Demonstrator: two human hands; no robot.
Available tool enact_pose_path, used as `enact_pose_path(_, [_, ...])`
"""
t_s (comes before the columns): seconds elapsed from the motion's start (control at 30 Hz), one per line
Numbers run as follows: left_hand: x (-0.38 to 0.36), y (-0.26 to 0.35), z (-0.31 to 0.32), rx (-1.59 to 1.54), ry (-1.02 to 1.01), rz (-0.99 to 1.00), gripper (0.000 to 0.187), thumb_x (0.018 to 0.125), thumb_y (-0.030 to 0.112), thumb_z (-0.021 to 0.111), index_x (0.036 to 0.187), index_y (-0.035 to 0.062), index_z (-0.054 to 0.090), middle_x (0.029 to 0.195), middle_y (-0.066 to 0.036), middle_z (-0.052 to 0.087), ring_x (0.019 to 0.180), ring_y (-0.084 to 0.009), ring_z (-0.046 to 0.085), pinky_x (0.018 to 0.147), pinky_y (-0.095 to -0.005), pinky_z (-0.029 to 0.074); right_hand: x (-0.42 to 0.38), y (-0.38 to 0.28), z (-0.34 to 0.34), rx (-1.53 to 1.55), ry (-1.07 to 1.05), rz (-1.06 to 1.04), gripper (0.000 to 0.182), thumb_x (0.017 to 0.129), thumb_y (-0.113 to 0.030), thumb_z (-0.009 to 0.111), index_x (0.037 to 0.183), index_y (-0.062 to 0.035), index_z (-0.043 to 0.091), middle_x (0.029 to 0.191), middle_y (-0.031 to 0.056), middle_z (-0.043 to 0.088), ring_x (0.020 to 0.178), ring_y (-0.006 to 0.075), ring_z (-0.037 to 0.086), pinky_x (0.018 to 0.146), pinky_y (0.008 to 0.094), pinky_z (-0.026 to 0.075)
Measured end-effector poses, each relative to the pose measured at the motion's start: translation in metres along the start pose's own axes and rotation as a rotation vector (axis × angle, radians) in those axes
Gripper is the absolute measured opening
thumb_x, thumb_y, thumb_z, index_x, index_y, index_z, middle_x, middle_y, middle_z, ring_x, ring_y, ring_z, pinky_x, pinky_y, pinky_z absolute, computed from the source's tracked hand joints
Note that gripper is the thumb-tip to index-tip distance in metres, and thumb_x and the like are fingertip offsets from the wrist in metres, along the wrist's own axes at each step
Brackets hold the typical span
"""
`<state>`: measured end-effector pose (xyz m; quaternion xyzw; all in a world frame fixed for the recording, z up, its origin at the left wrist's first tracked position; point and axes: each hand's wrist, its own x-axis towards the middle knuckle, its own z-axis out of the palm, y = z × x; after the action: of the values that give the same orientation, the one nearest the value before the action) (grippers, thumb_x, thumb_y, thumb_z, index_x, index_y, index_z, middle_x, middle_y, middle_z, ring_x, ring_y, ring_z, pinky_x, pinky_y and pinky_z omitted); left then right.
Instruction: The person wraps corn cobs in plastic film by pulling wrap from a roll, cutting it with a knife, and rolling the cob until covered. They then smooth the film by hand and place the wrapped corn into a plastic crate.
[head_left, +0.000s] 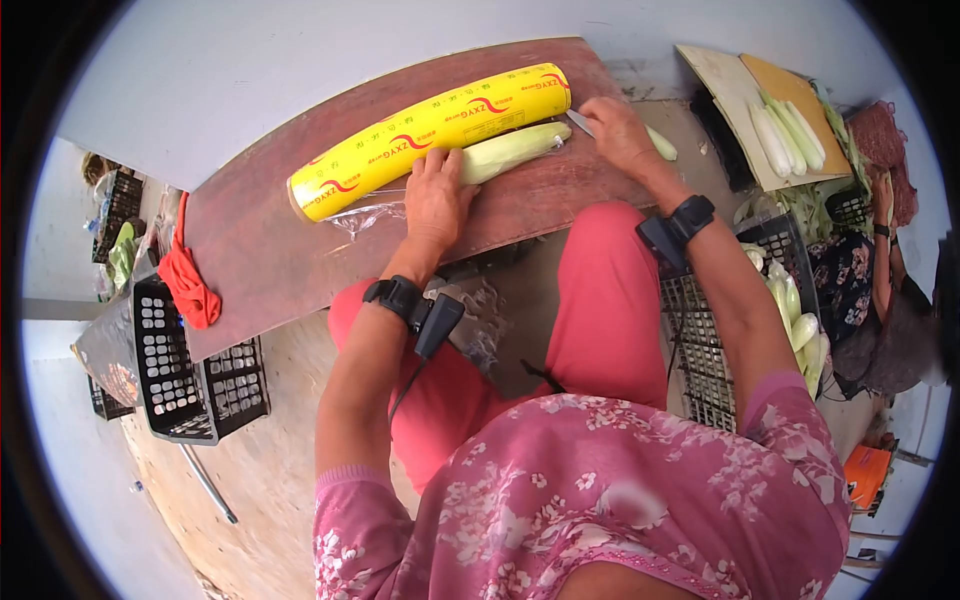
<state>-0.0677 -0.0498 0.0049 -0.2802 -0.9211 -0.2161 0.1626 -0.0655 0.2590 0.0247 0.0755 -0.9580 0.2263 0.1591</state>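
Observation:
A pale green ear of corn in its husk lies on the brown-red table, alongside a yellow roll of cling wrap. My left hand is closed over the corn's left end, its fingertips against the roll. Clear film trails out beside that hand. At the corn's right tip, my right hand grips a knife, whose short blade points toward the corn and roll. The knife's handle is hidden in my fingers. Another pale green piece lies just beyond my right hand.
A red cloth hangs over the left edge of the table, above a black crate. On my right, another crate holds several ears. A board carries pale stalks; another person's arm is at far right.

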Motion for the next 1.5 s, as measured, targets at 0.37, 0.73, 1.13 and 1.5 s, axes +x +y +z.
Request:
enact_pose_path(0.37, [-0.004,-0.003,-0.002,-0.109,-0.039,-0.020,0.049,0.075,0.012,0.072,0.121,0.0040,0.055,0.118,-0.015,0.055,0.106,-0.0381,0.052,0.092,-0.0438,0.045,-0.042,0.054,-0.008,-0.165,-0.112,0.308,0.023,0.079,-0.019,0.070,0.081,-0.0001,0.056,0.076,0.0180,0.062,0.072,0.0352,0.061,0.064,0.0437,0.046])
enact_pose_path(0.73, [-0.006,-0.016,-0.008,-0.291,0.048,-0.013,0.047,0.075,0.008,0.071,0.120,0.0041,0.057,0.119,-0.015,0.057,0.108,-0.0360,0.054,0.093,-0.0431,0.046,-0.076,0.014,-0.072,0.090,-0.003,0.525,0.020,0.085,-0.018,0.067,0.096,-0.0024,0.060,0.078,0.0102,0.065,0.068,0.0168,0.062,0.063,0.0292,0.049])
enact_pose_path(1.13, [-0.003,-0.073,-0.066,-0.132,0.445,-0.267,0.030,0.080,0.014,0.069,0.109,0.0090,0.066,0.118,-0.010,0.062,0.118,-0.0333,0.048,0.100,-0.0448,0.038,-0.041,-0.164,-0.052,0.357,-0.304,-0.043,0.016,0.089,-0.005,0.060,0.103,0.0007,0.064,0.085,0.0059,0.066,0.066,0.0101,0.059,0.061,0.0266,0.048])
enact_pose_path(1.5, [-0.009,-0.089,-0.065,0.177,0.120,-0.398,0.052,0.078,0.044,0.072,0.125,0.0232,0.063,0.140,-0.006,0.050,0.136,-0.0347,0.034,0.110,-0.0577,0.014,-0.031,-0.215,-0.002,0.019,-0.279,-0.191,0.013,0.083,0.003,0.052,0.092,0.0045,0.061,0.085,0.0252,0.061,0.082,0.0435,0.059,0.075,0.0469,0.046])
